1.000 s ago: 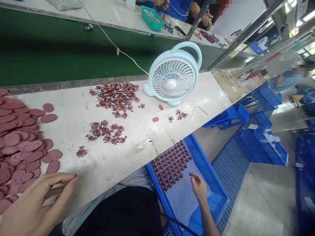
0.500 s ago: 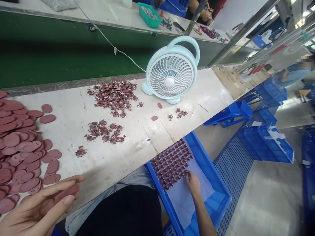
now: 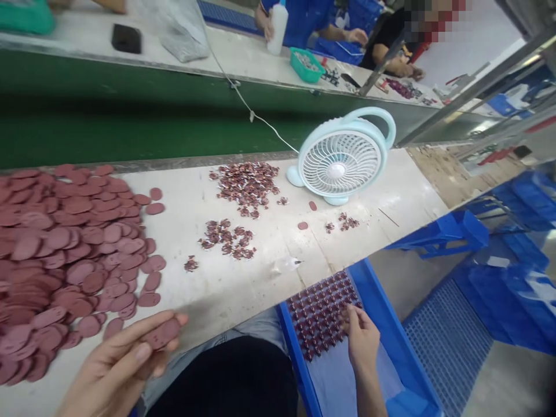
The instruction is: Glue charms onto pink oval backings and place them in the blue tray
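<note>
On the counter [image 3: 243,284], big pile of maroon oval pads [image 3: 65,255] just beyond left hand [image 3: 117,370]; left hand pinches one oval pad [image 3: 163,333]. Blue bin [image 3: 386,336] around right hand [image 3: 362,341], fingers pressing rows of small maroon pieces [image 3: 319,313], grasp unclear.

Factory assembly line. Green conveyor belt [image 3: 130,124] between two worktops; beside it, a counter [image 3: 243,278] heaped with maroon discs [image 3: 65,255]; beyond it, seated co-workers [image 3: 304,17]; stacked blue crates [image 3: 512,278] farther off.
</note>
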Tool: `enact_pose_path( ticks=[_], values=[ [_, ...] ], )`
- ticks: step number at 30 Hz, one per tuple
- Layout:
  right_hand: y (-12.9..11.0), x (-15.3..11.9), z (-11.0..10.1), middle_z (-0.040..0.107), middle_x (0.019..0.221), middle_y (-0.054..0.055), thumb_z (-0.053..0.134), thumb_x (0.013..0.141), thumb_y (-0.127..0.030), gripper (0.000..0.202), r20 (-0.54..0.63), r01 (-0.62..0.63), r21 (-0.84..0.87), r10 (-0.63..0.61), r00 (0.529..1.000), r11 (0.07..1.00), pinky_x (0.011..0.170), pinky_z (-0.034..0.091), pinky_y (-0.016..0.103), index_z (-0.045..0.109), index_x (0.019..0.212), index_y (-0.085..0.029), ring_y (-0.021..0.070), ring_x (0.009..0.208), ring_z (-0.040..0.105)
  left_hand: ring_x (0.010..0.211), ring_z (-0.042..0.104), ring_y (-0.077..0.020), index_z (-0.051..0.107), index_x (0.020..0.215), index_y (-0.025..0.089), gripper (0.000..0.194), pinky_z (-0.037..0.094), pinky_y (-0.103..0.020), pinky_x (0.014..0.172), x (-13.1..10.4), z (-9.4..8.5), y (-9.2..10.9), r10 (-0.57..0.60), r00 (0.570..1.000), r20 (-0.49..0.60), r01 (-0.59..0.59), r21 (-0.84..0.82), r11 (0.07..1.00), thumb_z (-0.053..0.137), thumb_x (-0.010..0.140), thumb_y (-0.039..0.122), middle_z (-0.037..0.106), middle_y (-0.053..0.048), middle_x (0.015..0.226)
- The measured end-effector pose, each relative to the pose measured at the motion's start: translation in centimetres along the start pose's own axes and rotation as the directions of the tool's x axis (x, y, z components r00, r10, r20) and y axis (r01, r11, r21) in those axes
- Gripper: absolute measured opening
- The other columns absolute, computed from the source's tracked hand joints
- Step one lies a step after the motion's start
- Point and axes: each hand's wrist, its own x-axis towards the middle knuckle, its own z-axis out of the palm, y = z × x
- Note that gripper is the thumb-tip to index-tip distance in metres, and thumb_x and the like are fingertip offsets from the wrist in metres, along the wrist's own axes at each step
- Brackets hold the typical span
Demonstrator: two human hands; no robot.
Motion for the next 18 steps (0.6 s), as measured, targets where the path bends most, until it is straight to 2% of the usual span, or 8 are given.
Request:
enact_pose_path(
  ticks=[2, 4, 6, 9, 12, 14, 16, 18],
  values=[
    [-2.9, -0.8, 4.4, 0.061, 0.069, -0.001, 0.046, 0.103, -0.056, 0.045, 0.189, -0.064, 0.117, 0.041, 0.981, 0.991, 0.044, 0.047, 0.021, 0.077, 0.094, -0.024, 0.0122, 0.056, 0.063, 0.079, 0.074, -0.0224, 0.087, 0.096, 0.028, 0.035, 0.055, -0.021, 0.053, -0.5, 1.6, 0.5, -0.101, 0.993, 0.06, 0.109, -0.155, 0.982, 0.095, 0.066, 0.043, 0.086, -0.008, 0.108],
    [-5.2, -1.3, 8.9, 0.052, 0.064, -0.003, 0.027, 0.103, -0.067, 0.071, 0.39, -0.153, 0.18, 0.073, 0.918, 0.972, 0.032, 0.029, 0.016, 0.08, 0.104, -0.02, 0.0085, 0.044, 0.046, 0.088, 0.076, -0.0225, 0.086, 0.099, 0.024, 0.037, 0.056, -0.018, 0.057, -1.0, 2.9, 0.5, -0.137, 0.982, 0.129, 0.165, -0.245, 0.955, 0.096, 0.067, 0.038, 0.085, -0.011, 0.109],
    [-7.0, -1.1, 13.0, 0.047, 0.065, -0.006, 0.023, 0.101, -0.073, 0.078, 0.525, -0.221, 0.231, 0.07, 0.848, 0.948, 0.031, 0.016, 0.011, 0.078, 0.11, -0.018, 0.0063, 0.044, 0.033, 0.094, 0.077, -0.023, 0.085, 0.103, 0.021, 0.035, 0.058, -0.018, 0.063, -1.3, 3.7, 0.0, -0.144, 0.968, 0.207, 0.203, -0.301, 0.932, 0.094, 0.072, 0.035, 0.085, -0.013, 0.11],
    [-8.8, -0.4, 17.0, 0.037, 0.065, -0.01, 0.034, 0.098, -0.074, 0.069, 0.629, -0.293, 0.313, 0.034, 0.777, 0.903, 0.034, 0.006, 0.007, 0.075, 0.103, -0.019, 0.0048, 0.046, 0.017, 0.096, 0.078, -0.0209, 0.084, 0.108, 0.02, 0.033, 0.061, -0.019, 0.07, -1.5, 3.8, -1.3, -0.123, 0.938, 0.324, 0.246, -0.374, 0.894, 0.091, 0.077, 0.029, 0.083, -0.014, 0.118],
    [-10.3, -0.9, 18.6, 0.032, 0.062, -0.012, 0.044, 0.1, -0.065, 0.051, 0.687, -0.367, 0.356, 0.026, 0.726, 0.86, 0.033, 0.013, 0.008, 0.069, 0.092, -0.021, 0.0043, 0.044, 0.011, 0.095, 0.078, -0.0188, 0.083, 0.111, 0.019, 0.031, 0.062, -0.02, 0.076, -1.5, 3.5, -2.3, -0.089, 0.92, 0.381, 0.265, -0.44, 0.858, 0.087, 0.081, 0.026, 0.082, -0.014, 0.121],
    [-11.0, -2.6, 18.7, 0.04, 0.058, -0.011, 0.045, 0.099, -0.064, 0.046, 0.702, -0.398, 0.377, 0.023, 0.712, 0.836, 0.031, 0.022, 0.011, 0.066, 0.096, -0.024, 0.0044, 0.039, 0.018, 0.097, 0.078, -0.0191, 0.083, 0.111, 0.018, 0.029, 0.062, -0.021, 0.08, -1.5, 3.5, -2.7, -0.077, 0.915, 0.396, 0.272, -0.464, 0.843, 0.085, 0.083, 0.025, 0.083, -0.013, 0.119],
    [-11.2, -5.1, 18.6, 0.05, 0.056, -0.009, 0.049, 0.097, -0.065, 0.041, 0.681, -0.376, 0.403, 0.001, 0.732, 0.834, 0.03, 0.031, 0.015, 0.064, 0.101, -0.026, 0.0063, 0.035, 0.031, 0.099, 0.078, -0.0198, 0.083, 0.111, 0.018, 0.028, 0.062, -0.022, 0.082, -1.6, 3.8, -2.7, -0.067, 0.909, 0.411, 0.276, -0.475, 0.836, 0.085, 0.084, 0.027, 0.083, -0.013, 0.117],
    [-10.8, -7.7, 18.5, 0.057, 0.057, -0.007, 0.058, 0.095, -0.059, 0.033, 0.611, -0.268, 0.439, -0.067, 0.789, 0.857, 0.031, 0.041, 0.02, 0.062, 0.104, -0.027, 0.0109, 0.037, 0.047, 0.101, 0.078, -0.0195, 0.083, 0.11, 0.019, 0.029, 0.061, -0.022, 0.085, -1.8, 4.2, -2.5, -0.055, 0.906, 0.42, 0.273, -0.481, 0.833, 0.087, 0.082, 0.028, 0.084, -0.012, 0.117]
  ],
)
